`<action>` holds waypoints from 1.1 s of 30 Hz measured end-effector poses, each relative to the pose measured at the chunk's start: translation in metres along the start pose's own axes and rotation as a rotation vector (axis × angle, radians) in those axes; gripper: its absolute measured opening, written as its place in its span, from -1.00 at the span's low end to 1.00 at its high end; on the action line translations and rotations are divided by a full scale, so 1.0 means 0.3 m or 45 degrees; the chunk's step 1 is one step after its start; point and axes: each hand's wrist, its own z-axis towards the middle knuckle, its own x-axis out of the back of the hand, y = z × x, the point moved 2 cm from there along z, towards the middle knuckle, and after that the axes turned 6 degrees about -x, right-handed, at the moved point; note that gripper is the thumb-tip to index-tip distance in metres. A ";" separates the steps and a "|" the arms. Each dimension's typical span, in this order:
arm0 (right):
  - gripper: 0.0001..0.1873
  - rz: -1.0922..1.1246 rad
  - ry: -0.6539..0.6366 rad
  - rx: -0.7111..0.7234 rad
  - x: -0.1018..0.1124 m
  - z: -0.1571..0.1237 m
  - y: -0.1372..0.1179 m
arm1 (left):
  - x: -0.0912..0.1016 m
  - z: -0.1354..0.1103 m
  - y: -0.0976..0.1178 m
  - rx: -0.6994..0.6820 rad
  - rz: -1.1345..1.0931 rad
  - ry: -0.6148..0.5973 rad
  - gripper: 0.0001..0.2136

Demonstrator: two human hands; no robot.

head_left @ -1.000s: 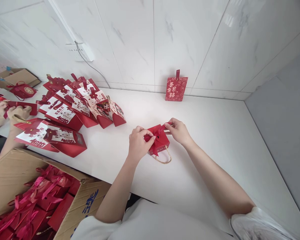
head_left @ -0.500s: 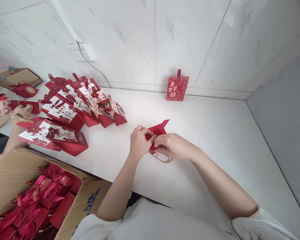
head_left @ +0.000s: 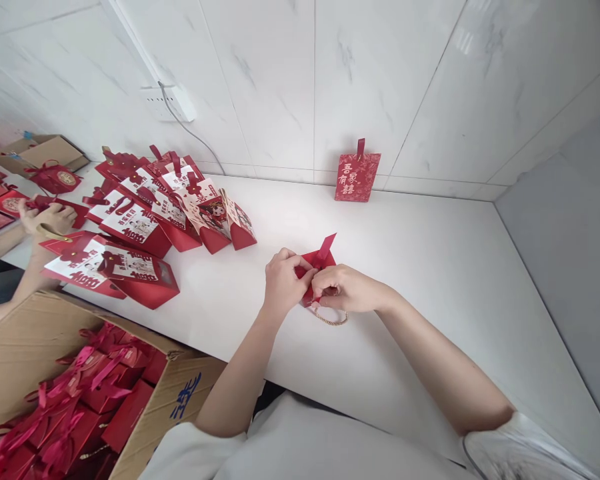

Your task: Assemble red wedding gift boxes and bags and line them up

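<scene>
A small red gift box (head_left: 309,258) rests on the white table (head_left: 430,267) between my hands, largely covered by them. From its top a red ribbon (head_left: 327,248) sticks up, and a twisted gold cord handle (head_left: 332,323) loops out at the near side. My left hand (head_left: 286,283) is closed on the box's left side, its fingertips at the middle of the ribbon. Just to the right, my right hand (head_left: 347,288) has curled fingers pinched together at the ribbon, close to the left fingertips. How the ribbon is looped under the fingers is hidden.
Red and white gift boxes (head_left: 135,223) stand grouped at left. A cardboard carton (head_left: 180,393) full of red ribboned boxes is at lower left. Another person's hands (head_left: 50,217) work at far left. A red box with white lettering (head_left: 357,179) stands against the wall.
My right hand has pulled back slightly, its fingers more curled. The upright ribbon end has tilted more vertical. The view has shifted a little.
</scene>
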 end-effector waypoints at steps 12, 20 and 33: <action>-0.68 0.155 0.709 -0.285 0.068 -0.025 -0.022 | 0.066 -0.057 -0.044 0.228 -0.425 0.198 -0.74; -0.50 -0.100 0.893 -0.556 0.064 -0.003 0.039 | 0.048 -0.099 -0.061 0.443 -0.527 -0.163 -0.56; -0.75 0.021 0.344 -0.589 0.081 -0.046 -0.001 | 0.054 -0.071 -0.089 0.353 -0.847 -0.048 -0.74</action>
